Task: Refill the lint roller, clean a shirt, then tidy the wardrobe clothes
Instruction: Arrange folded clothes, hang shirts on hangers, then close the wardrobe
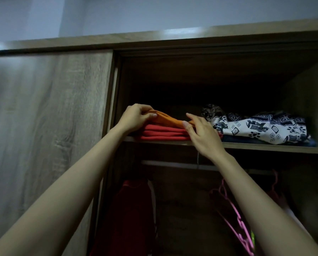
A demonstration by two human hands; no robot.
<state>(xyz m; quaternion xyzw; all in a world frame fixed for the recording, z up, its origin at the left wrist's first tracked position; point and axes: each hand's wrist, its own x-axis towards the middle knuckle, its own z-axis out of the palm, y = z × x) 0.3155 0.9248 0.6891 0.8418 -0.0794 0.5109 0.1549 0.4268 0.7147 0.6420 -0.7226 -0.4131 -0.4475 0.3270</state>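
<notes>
An orange folded garment (pixel 168 118) lies on top of a red folded stack (pixel 162 133) on the wardrobe's upper shelf (pixel 265 146). My left hand (pixel 135 117) pinches the orange garment's left end, fingers curled round the cloth. My right hand (pixel 202 134) grips its right end, thumb on the front and fingers over the top, and covers part of the red stack. To the right lies a crumpled white cloth with a dark blue print (pixel 261 127) over a darker folded item (pixel 246 140).
A wood-grain sliding door (pixel 49 117) covers the wardrobe's left half. Below the shelf runs a hanging rail (pixel 173 164) with a red garment (pixel 132 215) and pink hangers (pixel 234 215). The shelf's back is dark.
</notes>
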